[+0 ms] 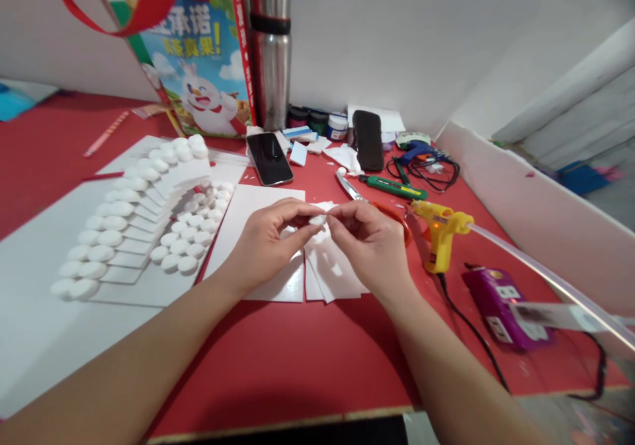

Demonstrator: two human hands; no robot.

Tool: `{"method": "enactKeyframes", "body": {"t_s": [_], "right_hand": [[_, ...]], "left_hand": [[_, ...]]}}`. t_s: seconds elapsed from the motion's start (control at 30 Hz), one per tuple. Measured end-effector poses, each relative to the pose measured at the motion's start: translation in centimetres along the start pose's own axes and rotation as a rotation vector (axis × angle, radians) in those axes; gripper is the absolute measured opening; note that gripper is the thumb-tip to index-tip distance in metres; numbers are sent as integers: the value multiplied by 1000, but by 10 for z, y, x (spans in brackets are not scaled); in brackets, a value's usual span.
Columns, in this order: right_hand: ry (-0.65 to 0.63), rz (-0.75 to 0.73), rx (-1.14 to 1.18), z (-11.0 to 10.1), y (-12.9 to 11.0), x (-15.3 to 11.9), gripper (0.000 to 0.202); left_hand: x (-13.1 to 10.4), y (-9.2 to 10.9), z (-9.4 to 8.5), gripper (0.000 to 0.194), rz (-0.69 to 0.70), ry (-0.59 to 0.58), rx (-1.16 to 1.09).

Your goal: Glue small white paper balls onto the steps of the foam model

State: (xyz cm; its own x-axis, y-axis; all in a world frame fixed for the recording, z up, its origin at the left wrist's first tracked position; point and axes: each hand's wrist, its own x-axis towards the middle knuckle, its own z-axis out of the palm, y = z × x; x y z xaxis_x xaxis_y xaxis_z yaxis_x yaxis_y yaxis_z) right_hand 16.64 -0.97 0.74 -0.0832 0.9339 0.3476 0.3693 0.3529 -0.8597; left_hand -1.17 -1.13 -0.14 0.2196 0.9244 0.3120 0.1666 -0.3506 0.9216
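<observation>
My left hand (268,241) and my right hand (370,243) meet above the middle of the table, fingertips almost touching. Between them is a small white piece (317,220), pinched by both hands; its exact kind is too small to make out. Below lie thin white sheets (335,276) and a white board (278,283). To the left, a fan of white strips (131,244), like a curved stair, carries white oval discs (114,222) along its outer end. More white discs (187,264) sit grouped inside the curve.
A yellow glue gun (440,237) with a long glue stick stands right of my right hand, near a purple power box (506,309). Orange-handled scissors (350,186), a green cutter (394,187) and a phone (270,159) lie beyond. Behind are a steel flask (270,68) and a printed bag (203,68).
</observation>
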Motion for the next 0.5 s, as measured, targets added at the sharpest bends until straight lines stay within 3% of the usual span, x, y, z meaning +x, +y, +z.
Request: {"method": "enactKeyframes", "body": {"t_s": [0.17, 0.3, 0.5], "right_hand": [[-13, 93, 94, -1, -2, 1, 5], [3, 184, 201, -4, -3, 2, 8], [17, 405, 636, -17, -16, 9, 16]], "left_hand": [[2, 1, 2, 23, -192, -47, -215], [1, -1, 3, 24, -236, -35, -284], [2, -3, 5, 27, -284, 37, -290]]}}
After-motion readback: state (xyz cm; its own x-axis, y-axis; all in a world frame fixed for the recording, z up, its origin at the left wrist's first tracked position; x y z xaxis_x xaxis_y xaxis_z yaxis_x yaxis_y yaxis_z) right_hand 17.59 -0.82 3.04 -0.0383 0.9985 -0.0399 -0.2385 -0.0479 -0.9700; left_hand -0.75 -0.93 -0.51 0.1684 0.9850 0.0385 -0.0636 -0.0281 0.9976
